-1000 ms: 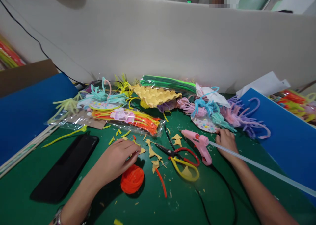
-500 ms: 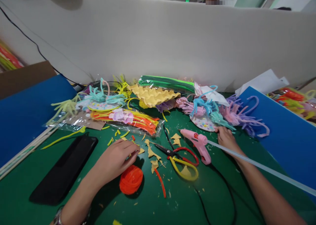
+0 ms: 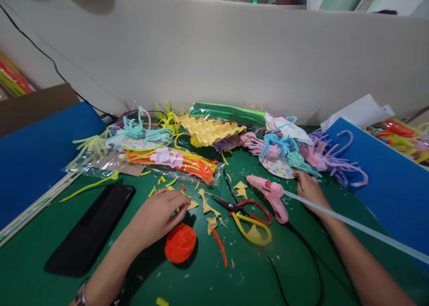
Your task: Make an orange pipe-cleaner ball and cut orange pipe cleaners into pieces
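Note:
My left hand (image 3: 157,216) lies palm down on the green mat (image 3: 254,270), fingers curled together. Its fingertips touch yellow paper scraps (image 3: 191,205), and an orange pipe-cleaner coil (image 3: 180,243) sits just below it. My right hand (image 3: 310,189) rests further right, its fingertips gripping the near edge of a dotted paper disc (image 3: 276,168) with blue and pink pipe-cleaner tufts. A pink glue gun (image 3: 274,197) lies just left of that hand, and its clear glue stick (image 3: 355,227) passes over my wrist. Red and yellow scissors (image 3: 250,218) lie between my hands.
A black phone (image 3: 92,227) lies at the left. A bag of orange and yellow pipe cleaners (image 3: 181,163), a yellow egg tray (image 3: 209,129) and green pipe cleaners (image 3: 228,113) are behind. Blue boards (image 3: 36,149) (image 3: 392,185) flank the mat. A white partition (image 3: 214,55) rises behind it.
The view shifted slightly; both hands stay where they were.

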`<action>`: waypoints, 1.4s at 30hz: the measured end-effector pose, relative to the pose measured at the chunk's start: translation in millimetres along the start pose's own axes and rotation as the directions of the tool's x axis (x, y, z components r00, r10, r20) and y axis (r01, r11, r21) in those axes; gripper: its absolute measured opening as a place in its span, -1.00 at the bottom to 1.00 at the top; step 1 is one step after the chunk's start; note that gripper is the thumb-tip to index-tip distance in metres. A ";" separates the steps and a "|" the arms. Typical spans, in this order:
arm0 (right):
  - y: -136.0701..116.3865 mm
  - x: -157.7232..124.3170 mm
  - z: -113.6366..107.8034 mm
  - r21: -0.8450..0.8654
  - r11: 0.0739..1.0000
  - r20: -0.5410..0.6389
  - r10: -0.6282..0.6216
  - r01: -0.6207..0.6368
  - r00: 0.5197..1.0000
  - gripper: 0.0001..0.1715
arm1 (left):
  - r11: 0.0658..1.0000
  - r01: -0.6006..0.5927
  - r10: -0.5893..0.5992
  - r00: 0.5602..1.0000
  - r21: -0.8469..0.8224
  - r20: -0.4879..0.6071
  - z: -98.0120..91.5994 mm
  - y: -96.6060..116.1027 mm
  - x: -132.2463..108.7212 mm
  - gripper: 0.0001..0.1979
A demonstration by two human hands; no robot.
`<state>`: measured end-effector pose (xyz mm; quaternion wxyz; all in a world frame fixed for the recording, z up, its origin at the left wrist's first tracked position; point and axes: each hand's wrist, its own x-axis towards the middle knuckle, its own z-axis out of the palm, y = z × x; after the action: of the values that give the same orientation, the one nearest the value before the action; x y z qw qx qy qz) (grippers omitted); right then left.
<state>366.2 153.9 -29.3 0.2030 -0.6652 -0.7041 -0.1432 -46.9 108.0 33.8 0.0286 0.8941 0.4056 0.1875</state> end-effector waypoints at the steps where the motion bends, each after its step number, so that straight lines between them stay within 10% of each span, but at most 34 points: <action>1: -0.2 -0.6 -0.1 0.001 1.000 0.002 -0.003 0.003 1.000 -0.71 | 1.000 0.002 -0.002 1.000 0.001 0.000 0.0 -0.2 -0.1 -0.77; 42: -53.1 15.0 -0.2 0.130 0.975 0.124 -0.196 0.180 0.973 -0.73 | 1.000 -0.015 0.015 1.000 0.004 0.024 -1.8 3.4 2.6 -0.77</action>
<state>312.9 163.0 -18.4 0.1790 -0.5904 -0.7835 -0.0742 -43.5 107.5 37.0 0.0301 0.8994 0.3989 0.1764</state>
